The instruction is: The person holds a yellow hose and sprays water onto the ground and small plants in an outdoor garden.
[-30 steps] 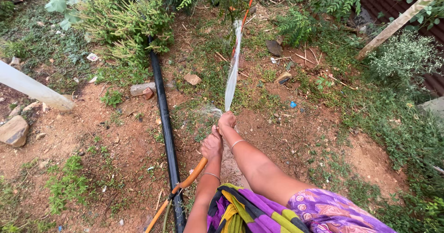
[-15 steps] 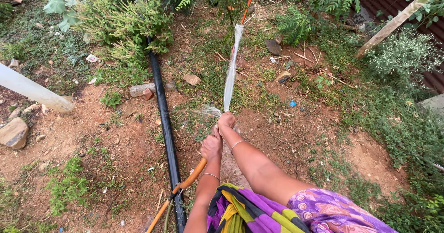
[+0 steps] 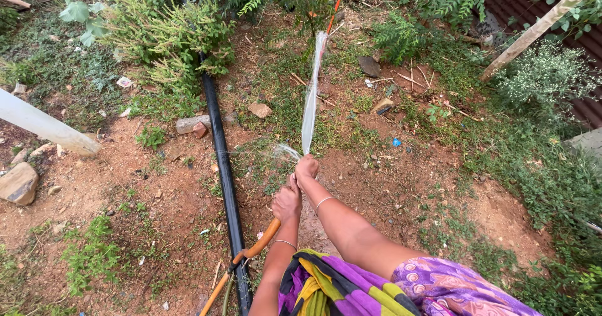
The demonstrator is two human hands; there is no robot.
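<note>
Both hands grip an orange hose [image 3: 254, 249] that runs up from the bottom of the view. My left hand [image 3: 287, 201] is closed around the hose behind its end. My right hand [image 3: 306, 166] is closed over the hose's end, with a bangle on the wrist. A flat jet of water [image 3: 311, 100] shoots from under my right hand toward a thin-stemmed plant [image 3: 313, 5] at the top centre. A finer spray fans out to the left of the hand.
A black pipe [image 3: 223, 165] lies on the red soil left of my hands. A white pipe [image 3: 44, 123] and stones [image 3: 17, 183] sit at the left. Green shrubs [image 3: 166, 31] line the top, a wooden pole [image 3: 536, 27] leans at the upper right.
Hands and hose hold almost the same place. The view has shifted slightly, and the water jet keeps hitting near the plant's base.
</note>
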